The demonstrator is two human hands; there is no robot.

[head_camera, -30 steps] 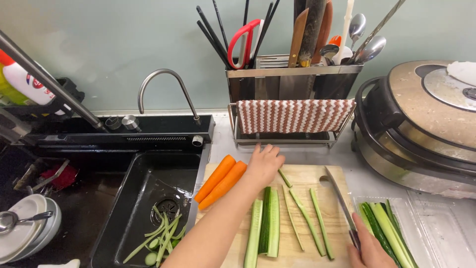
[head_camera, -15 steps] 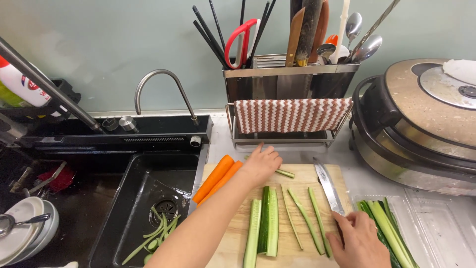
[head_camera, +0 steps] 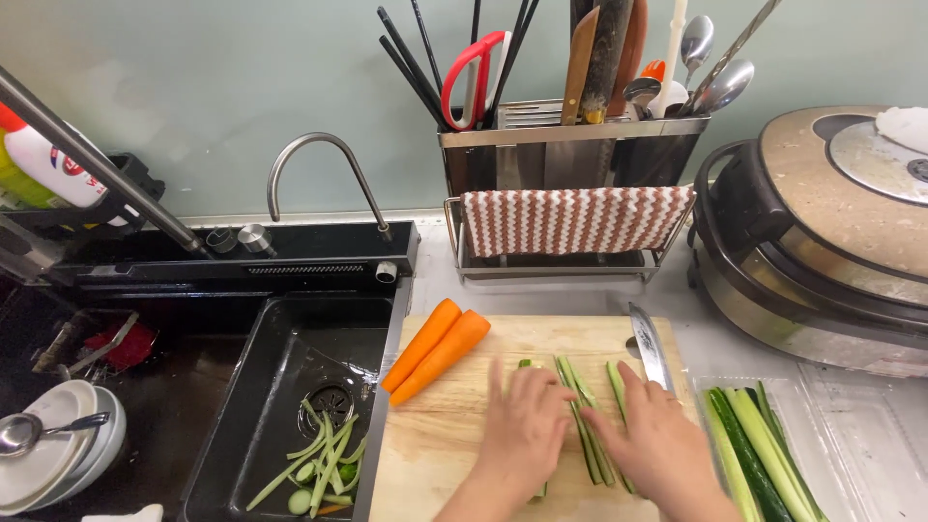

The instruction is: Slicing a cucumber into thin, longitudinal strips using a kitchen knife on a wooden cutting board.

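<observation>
My left hand [head_camera: 522, 425] lies palm down on cucumber strips on the wooden cutting board [head_camera: 454, 435], fingers together. My right hand [head_camera: 657, 445] rests beside it on more cucumber strips [head_camera: 585, 425], its fingers touching them. A kitchen knife [head_camera: 650, 348] lies flat on the board's right edge, just beyond my right hand, with no hand on it. Two peeled carrots [head_camera: 435, 353] lie at the board's upper left.
A clear tray [head_camera: 773, 464] of cut cucumber sticks sits right of the board. The black sink [head_camera: 290, 367] at left holds peelings. Behind stand a utensil rack [head_camera: 570, 155] with a striped cloth, a curved faucet [head_camera: 319, 174], and a large cooker [head_camera: 831, 232] at right.
My right hand has set the knife down on the board's right edge. My left hand has moved back from the carrots onto the cucumber strips, and both hands now press on them.
</observation>
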